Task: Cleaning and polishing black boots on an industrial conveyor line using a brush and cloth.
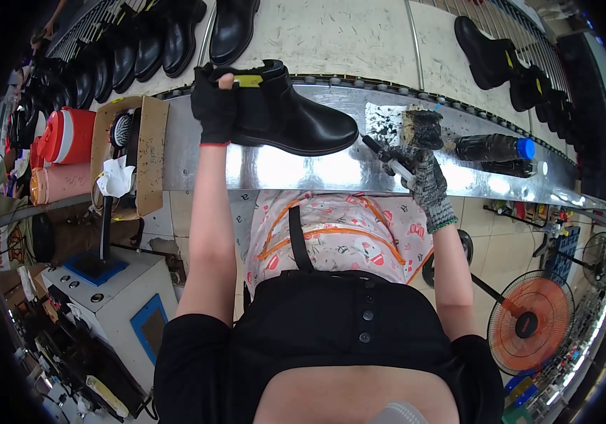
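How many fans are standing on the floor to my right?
2: an orange-grilled fan at lower right, and a dark fan beyond it near the picture's right rim. Others may be hidden past the rim.

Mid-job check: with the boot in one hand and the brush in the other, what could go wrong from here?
1. The left hand grips the black boot only at its top, so it might tip.
2. The brush in the right hand sits close to the dark bottle; a swing could knock it.

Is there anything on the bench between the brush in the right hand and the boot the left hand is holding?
Nothing visible. The right hand holds the brush just right of the boot toe, with only bare metal bench between. The left hand grips the boot's heel end.
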`<state>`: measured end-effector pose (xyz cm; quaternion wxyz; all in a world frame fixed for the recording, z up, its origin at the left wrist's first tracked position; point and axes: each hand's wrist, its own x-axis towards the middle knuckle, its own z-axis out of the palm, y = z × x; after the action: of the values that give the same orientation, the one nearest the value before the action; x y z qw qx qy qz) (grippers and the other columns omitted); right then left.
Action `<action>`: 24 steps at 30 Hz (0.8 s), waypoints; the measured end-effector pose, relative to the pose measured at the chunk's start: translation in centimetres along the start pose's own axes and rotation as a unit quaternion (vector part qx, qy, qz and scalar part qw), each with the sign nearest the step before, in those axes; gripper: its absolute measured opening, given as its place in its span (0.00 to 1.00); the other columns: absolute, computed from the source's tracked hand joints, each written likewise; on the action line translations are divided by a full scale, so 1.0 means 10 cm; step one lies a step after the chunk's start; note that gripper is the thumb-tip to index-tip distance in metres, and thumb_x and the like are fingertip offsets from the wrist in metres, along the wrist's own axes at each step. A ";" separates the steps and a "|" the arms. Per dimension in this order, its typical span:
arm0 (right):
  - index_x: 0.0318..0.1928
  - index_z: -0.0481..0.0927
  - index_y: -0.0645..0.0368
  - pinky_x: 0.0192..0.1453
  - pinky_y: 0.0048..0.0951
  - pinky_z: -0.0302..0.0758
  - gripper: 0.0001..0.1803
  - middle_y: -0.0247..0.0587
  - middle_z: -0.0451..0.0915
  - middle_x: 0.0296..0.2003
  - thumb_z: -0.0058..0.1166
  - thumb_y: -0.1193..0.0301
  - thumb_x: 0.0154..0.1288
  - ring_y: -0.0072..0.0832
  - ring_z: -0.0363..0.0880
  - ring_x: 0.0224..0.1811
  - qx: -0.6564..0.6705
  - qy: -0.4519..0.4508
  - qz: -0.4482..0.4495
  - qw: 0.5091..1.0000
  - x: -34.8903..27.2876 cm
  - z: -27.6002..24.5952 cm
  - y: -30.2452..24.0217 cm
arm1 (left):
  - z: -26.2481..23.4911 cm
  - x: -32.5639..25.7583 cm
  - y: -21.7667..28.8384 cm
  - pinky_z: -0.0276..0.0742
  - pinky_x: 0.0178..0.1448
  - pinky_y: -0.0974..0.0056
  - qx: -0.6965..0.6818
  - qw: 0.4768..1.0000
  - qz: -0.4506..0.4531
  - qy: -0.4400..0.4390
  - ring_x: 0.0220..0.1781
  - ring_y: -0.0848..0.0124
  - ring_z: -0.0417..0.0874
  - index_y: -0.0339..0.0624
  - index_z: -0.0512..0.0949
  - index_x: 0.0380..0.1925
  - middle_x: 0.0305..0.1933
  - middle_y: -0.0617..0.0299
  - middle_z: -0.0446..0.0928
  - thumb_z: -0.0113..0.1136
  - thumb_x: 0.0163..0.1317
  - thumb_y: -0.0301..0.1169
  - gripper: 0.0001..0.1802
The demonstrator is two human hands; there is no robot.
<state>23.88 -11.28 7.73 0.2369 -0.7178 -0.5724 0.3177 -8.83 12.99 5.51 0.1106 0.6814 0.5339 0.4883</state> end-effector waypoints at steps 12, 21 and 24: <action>0.47 0.81 0.48 0.42 0.35 0.74 0.13 0.40 0.82 0.36 0.43 0.68 0.69 0.37 0.80 0.36 -0.044 0.008 0.022 0.999 0.01 -0.01 -0.38 | -0.57 -0.74 0.63 0.73 0.29 0.64 -0.018 0.998 -0.051 -0.015 0.24 0.68 0.77 0.43 0.66 0.35 0.23 0.63 0.71 0.78 0.31 0.56 0.40; 0.46 0.82 0.51 0.49 0.30 0.75 0.23 0.38 0.83 0.41 0.31 0.57 0.74 0.33 0.82 0.42 0.109 0.022 -0.003 0.994 -0.07 0.00 -0.47 | -0.82 -1.09 1.16 0.73 0.29 0.69 -0.032 0.983 -0.104 -0.146 0.25 0.74 0.72 0.40 0.63 0.42 0.27 0.63 0.68 0.79 0.38 0.40 0.38; 0.45 0.82 0.52 0.50 0.28 0.74 0.27 0.38 0.83 0.41 0.28 0.53 0.75 0.34 0.82 0.43 0.121 0.037 -0.047 0.991 -0.08 0.02 -0.44 | -0.82 -1.17 1.26 0.74 0.37 0.73 -0.108 0.972 -0.128 -0.164 0.30 0.77 0.71 0.39 0.62 0.44 0.33 0.64 0.64 0.77 0.42 0.31 0.35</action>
<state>20.60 -11.03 10.84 0.3579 -0.6672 -0.5540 0.3462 -6.84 -4.92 11.68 0.3308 0.6622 0.5355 0.4065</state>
